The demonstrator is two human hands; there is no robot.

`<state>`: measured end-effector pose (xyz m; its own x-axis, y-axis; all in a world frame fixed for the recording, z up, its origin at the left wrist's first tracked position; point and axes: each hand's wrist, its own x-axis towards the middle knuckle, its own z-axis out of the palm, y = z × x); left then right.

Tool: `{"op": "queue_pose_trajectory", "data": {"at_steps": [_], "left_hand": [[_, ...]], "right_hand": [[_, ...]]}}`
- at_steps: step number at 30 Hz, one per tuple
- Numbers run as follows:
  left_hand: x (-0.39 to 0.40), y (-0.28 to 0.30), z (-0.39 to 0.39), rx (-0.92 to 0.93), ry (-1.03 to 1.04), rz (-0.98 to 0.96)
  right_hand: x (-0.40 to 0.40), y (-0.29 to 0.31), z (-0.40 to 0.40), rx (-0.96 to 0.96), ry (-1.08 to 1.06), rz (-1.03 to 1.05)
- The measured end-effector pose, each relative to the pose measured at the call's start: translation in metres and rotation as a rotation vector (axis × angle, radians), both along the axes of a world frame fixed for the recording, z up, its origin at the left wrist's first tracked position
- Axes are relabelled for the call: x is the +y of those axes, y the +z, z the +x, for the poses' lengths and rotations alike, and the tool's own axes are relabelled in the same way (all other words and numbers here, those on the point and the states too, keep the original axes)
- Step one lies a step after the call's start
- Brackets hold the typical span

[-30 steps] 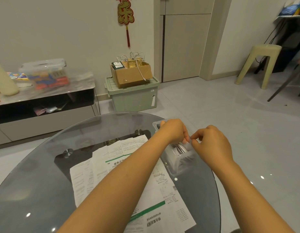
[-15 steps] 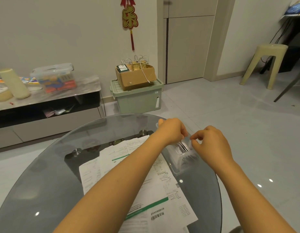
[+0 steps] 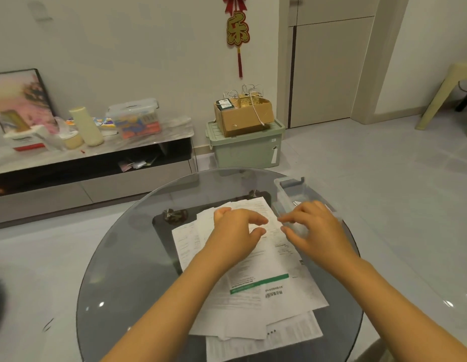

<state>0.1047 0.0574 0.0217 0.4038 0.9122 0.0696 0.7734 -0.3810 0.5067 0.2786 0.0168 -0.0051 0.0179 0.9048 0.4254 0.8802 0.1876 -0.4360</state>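
A spread of printed paper sheets [image 3: 253, 291], one with a green bar, lies on a round glass table [image 3: 127, 257]. A clear plastic box [image 3: 289, 186] stands at the table's far right edge, just beyond the sheets. My left hand [image 3: 235, 231] hovers over the upper part of the papers, fingers loosely spread, thumb apart. My right hand [image 3: 316, 231] is beside it, in front of the box, with fingers reaching left toward the left hand's fingertips. The right fingertips are blurred. I see nothing held in either hand.
Beyond the table, a cardboard box [image 3: 242, 118] of cables sits on a green storage bin [image 3: 245, 147]. A low cabinet [image 3: 91, 163] with containers on top runs along the left wall. A pale stool [image 3: 446, 100] stands at the far right on the tiled floor.
Both hands have left the clear box, where they were pinching something small, and moved left over the papers. Their fingers have uncurled. The view has also tilted down and left.
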Motion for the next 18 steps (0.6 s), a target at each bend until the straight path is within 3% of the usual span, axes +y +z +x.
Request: {"op": "queue_pose_trajectory", "data": {"at_steps": [8, 18], "left_hand": [[-0.035, -0.033, -0.053, 0.135, 0.006, -0.197], [-0.034, -0.056, -0.066, 0.261, -0.209, -0.134]], "right_hand": [[-0.008, -0.022, -0.027, -0.130, 0.288, -0.215], [-0.004, -0.030, -0.032, -0.265, 0.418, -0.428]]}}
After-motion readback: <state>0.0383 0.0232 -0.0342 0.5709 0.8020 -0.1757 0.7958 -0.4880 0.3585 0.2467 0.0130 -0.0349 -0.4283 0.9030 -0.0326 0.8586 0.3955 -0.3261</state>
